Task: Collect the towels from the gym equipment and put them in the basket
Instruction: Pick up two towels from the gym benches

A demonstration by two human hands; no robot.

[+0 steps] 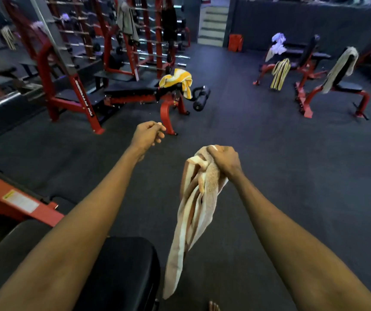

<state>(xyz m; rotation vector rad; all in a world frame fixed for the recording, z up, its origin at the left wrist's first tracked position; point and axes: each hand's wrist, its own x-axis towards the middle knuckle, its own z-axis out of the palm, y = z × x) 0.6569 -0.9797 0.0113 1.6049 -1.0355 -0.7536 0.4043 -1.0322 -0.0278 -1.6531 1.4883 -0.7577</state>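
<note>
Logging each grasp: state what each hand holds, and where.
Right hand grips the beige towel bunched at its top end; the rest hangs. Left hand holds nothing.

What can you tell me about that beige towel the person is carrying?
The beige towel looks like soft terry cloth, pale tan with lighter stripes running along its length. It is bunched at the top, where the right hand is closed around it in a firm grip, and the rest hangs down loosely in folds, clear of the dark floor. Its lower end dangles beside a black padded bench. Nothing else touches it; the left hand is empty.
</note>
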